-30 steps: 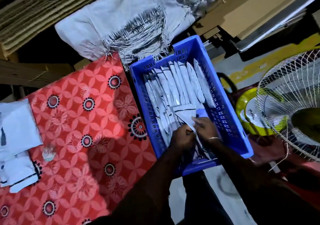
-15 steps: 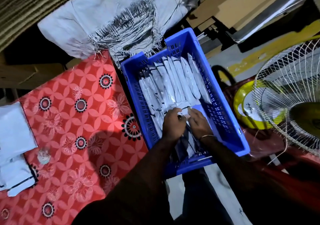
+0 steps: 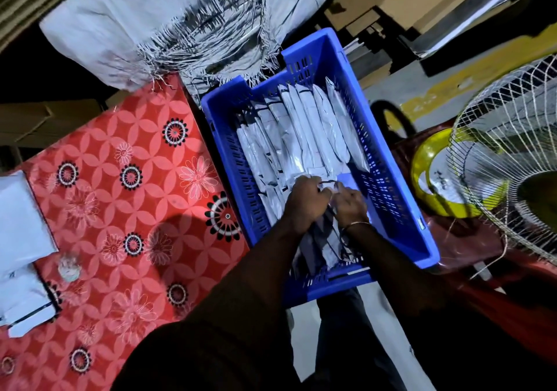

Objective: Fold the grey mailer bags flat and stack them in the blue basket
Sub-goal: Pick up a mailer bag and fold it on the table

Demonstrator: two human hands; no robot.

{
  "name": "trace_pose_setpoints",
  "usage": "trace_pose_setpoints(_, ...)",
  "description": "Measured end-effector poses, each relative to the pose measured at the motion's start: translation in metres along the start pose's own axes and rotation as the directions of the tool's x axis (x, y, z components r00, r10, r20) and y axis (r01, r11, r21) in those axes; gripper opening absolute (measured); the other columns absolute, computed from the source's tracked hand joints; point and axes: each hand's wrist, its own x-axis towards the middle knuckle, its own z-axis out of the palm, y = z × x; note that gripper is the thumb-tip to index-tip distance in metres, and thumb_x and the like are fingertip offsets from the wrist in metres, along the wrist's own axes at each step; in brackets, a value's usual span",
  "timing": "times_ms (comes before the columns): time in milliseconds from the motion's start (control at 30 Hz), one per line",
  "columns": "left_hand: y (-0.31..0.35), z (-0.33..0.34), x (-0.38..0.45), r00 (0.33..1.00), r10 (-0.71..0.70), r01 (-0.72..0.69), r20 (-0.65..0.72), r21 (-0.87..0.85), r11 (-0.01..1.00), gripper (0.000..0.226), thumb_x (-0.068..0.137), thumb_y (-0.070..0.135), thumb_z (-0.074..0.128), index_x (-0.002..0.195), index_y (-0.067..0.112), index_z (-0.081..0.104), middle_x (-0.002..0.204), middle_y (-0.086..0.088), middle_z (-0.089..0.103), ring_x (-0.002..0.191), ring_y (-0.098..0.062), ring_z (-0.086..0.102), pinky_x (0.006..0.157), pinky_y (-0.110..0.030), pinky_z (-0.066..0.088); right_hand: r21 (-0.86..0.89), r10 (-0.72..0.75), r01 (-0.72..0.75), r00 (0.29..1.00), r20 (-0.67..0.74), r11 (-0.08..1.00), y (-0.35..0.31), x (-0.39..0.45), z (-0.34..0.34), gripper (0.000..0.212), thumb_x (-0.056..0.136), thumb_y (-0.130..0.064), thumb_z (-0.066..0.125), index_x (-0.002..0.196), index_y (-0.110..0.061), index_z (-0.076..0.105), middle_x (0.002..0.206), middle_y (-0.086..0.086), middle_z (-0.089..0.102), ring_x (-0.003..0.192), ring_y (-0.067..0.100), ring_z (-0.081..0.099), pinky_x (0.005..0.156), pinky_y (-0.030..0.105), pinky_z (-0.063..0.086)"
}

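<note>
Both hands at frame centre inside the blue basket (image 3: pixel 401 197), left hand (image 3: pixel 306 199) and right hand (image 3: pixel 349 202) pinching a folded grey mailer bag (image 3: pixel 327 241) among the upright row. Probably light, limp, slick plastic; best gripped along the folded edges.

Counts: 1 blue basket (image 3: pixel 391 155); approx 9 folded grey mailer bags (image 3: pixel 304 131) standing in a row inside, exact no. unclear, some hidden. 2 hands (image 3: pixel 307 194) in the basket. 1 fan (image 3: pixel 512 155). Unfolded bags (image 3: pixel 21 218) at left edge: 2+.
</note>
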Motion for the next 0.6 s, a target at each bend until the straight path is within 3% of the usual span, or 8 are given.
trace_pose_setpoints(67, 0.001, -0.003, 0.000, 1.000, 0.022, -0.022, -0.009, -0.020, 1.000, 0.024, 0.085, 0.026, 0.056, 0.065, 0.016, 0.048, 0.063, -0.001, 0.047, 0.065, -0.029, 0.054, 0.062, -0.031, 0.035, 0.084, 0.002, 0.000, 1.000, -0.024, 0.996, 0.000, -0.011, -0.010, 0.070, 0.092, -0.050, 0.032, 0.144, -0.008, 0.052, 0.147, 0.019, 0.051, 0.135, 0.032, 0.045, 0.111, 0.035, 0.031)
trace_pose_setpoints(100, 0.003, -0.005, -0.001, 1.000, 0.022, -0.022, -0.004, -0.023, 0.999, 0.023, 0.087, 0.026, 0.057, 0.067, 0.017, 0.052, 0.066, -0.002, 0.049, 0.069, -0.031, 0.056, 0.064, -0.031, 0.035, 0.143, 0.021, -0.017, 0.999, -0.032, 0.990, 0.005, -0.012, -0.011, 0.077, 0.086, -0.055, 0.030, 0.139, -0.006, 0.056, 0.146, 0.020, 0.052, 0.135, 0.033, 0.046, 0.112, 0.037, 0.031)
trace_pose_setpoints(133, 0.004, -0.006, -0.001, 1.000, 0.020, -0.020, 0.000, -0.015, 1.000, 0.018, 0.090, 0.027, 0.057, 0.078, 0.014, 0.064, 0.077, -0.006, 0.059, 0.080, -0.031, 0.061, 0.069, -0.031, 0.040, 0.181, 0.072, -0.067, 0.997, -0.020, 0.981, 0.005, -0.020, -0.014, 0.076, 0.085, -0.058, 0.031, 0.130, -0.005, 0.062, 0.143, 0.021, 0.054, 0.132, 0.033, 0.049, 0.110, 0.038, 0.033)
trace_pose_setpoints(200, 0.004, -0.010, 0.002, 0.999, 0.044, -0.045, -0.016, -0.030, 0.999, 0.033, 0.096, 0.024, 0.060, 0.122, 0.007, 0.070, 0.119, -0.014, 0.066, 0.111, -0.028, 0.063, 0.094, -0.033, 0.049, 0.151, 0.167, -0.172, 0.985, 0.046, 0.974, 0.010, -0.028, -0.014, 0.045, 0.101, -0.045, 0.039, 0.110, -0.008, 0.063, 0.140, 0.020, 0.057, 0.129, 0.033, 0.053, 0.100, 0.032, 0.038)
trace_pose_setpoints(267, 0.006, -0.016, 0.001, 0.998, 0.053, -0.055, -0.040, -0.060, 0.997, 0.042, 0.097, 0.019, 0.060, 0.138, 0.006, 0.062, 0.136, -0.015, 0.058, 0.123, -0.028, 0.059, 0.107, -0.037, 0.046, 0.078, 0.175, -0.184, 0.978, 0.115, 0.980, 0.014, -0.030, -0.009, 0.037, 0.110, -0.028, 0.035, 0.127, -0.005, 0.059, 0.145, 0.020, 0.052, 0.133, 0.032, 0.049, 0.096, 0.029, 0.039)
trace_pose_setpoints(400, 0.004, -0.018, 0.001, 0.995, 0.079, -0.080, -0.059, -0.021, 0.997, 0.041, 0.098, 0.014, 0.056, 0.138, 0.004, 0.061, 0.134, -0.014, 0.055, 0.121, -0.028, 0.059, 0.105, -0.033, 0.045, -0.048, 0.107, -0.098, 0.967, 0.230, 0.994, 0.009, -0.040, 0.008, 0.054, 0.110, -0.029, 0.032, 0.157, -0.004, 0.025, 0.164, 0.020, 0.021, 0.151, 0.033, 0.020, 0.119, 0.039, 0.019)
trace_pose_setpoints(500, 0.002, -0.019, -0.002, 0.995, 0.096, -0.096, -0.017, 0.023, 0.995, 0.044, 0.099, 0.011, 0.052, 0.143, 0.003, 0.056, 0.139, -0.013, 0.051, 0.122, -0.028, 0.057, 0.104, -0.031, 0.043, -0.096, 0.095, -0.074, 0.966, 0.240, 0.993, 0.005, -0.044, 0.020, 0.067, 0.108, -0.038, 0.035, 0.161, -0.013, 0.004, 0.168, 0.019, -0.004, 0.155, 0.033, -0.004, 0.122, 0.038, 0.003)
trace_pose_setpoints(600, -0.002, -0.019, -0.003, 0.994, 0.105, -0.105, 0.007, 0.034, 0.994, 0.047, 0.099, 0.011, 0.052, 0.146, 0.004, 0.052, 0.140, -0.010, 0.047, 0.119, -0.028, 0.058, 0.103, -0.032, 0.045, -0.134, 0.094, -0.063, 0.968, 0.232, 0.989, 0.008, -0.042, 0.021, 0.068, 0.108, -0.038, 0.037, 0.161, -0.015, 0.002, 0.167, 0.019, -0.007, 0.155, 0.037, -0.006, 0.124, 0.040, 0.003)
